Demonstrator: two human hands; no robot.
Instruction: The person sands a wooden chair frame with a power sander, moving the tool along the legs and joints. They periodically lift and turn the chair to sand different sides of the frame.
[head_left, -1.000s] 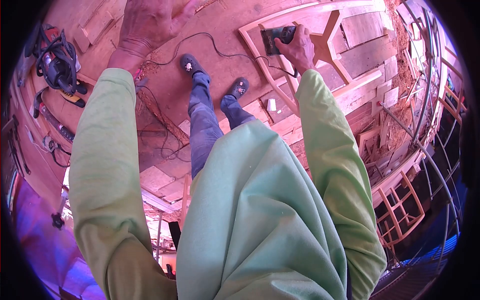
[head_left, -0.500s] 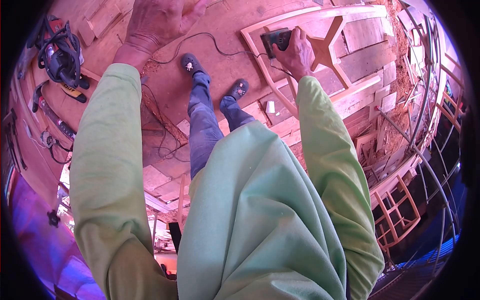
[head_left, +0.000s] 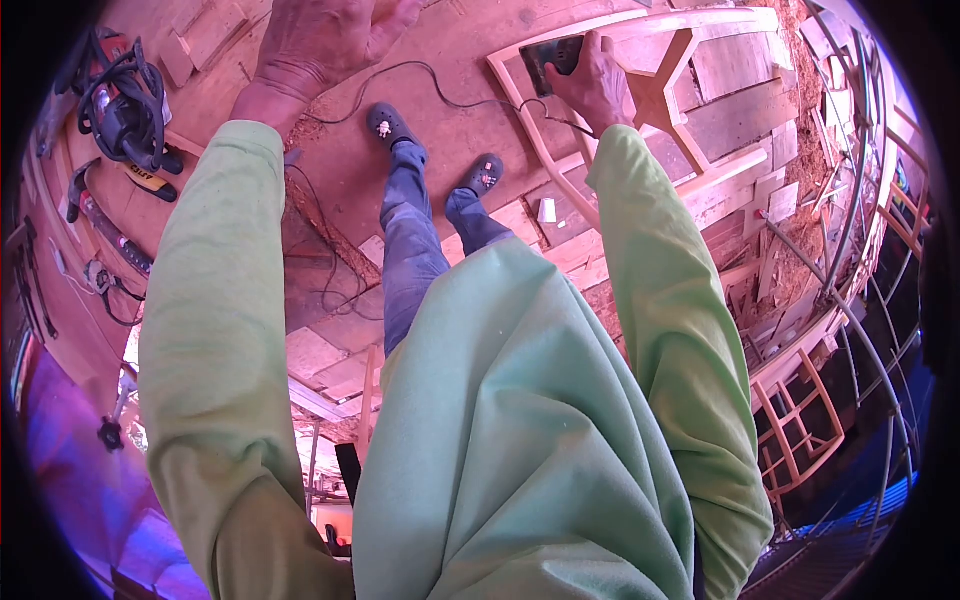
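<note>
My right hand (head_left: pixel 598 88) is closed over a dark handheld power sander (head_left: pixel 550 62), fingers wrapped on its top. The sander rests at the left end of a pale wooden frame (head_left: pixel 560 185) with curved rails and an X-shaped crosspiece (head_left: pixel 660 98). A black power cord (head_left: pixel 440 98) trails left from the sander across the boards. My left hand (head_left: pixel 318 42) is at the top edge, left of the sander. Its thumb stands out to the right, while the other fingers are cut off by the edge, so its grip is hidden.
A corded power tool (head_left: pixel 125 115) and a hammer (head_left: pixel 100 215) lie at left. My feet in dark clogs (head_left: pixel 390 125) stand on boards, near a small white cup (head_left: pixel 547 211). Wood scraps (head_left: pixel 775 290), metal poles (head_left: pixel 850 310) and another wooden frame (head_left: pixel 800 430) are at right.
My right hand and the sander have shifted slightly up in the view. The floor and wooden frame have also shifted a little, while my left hand keeps nearly the same place.
</note>
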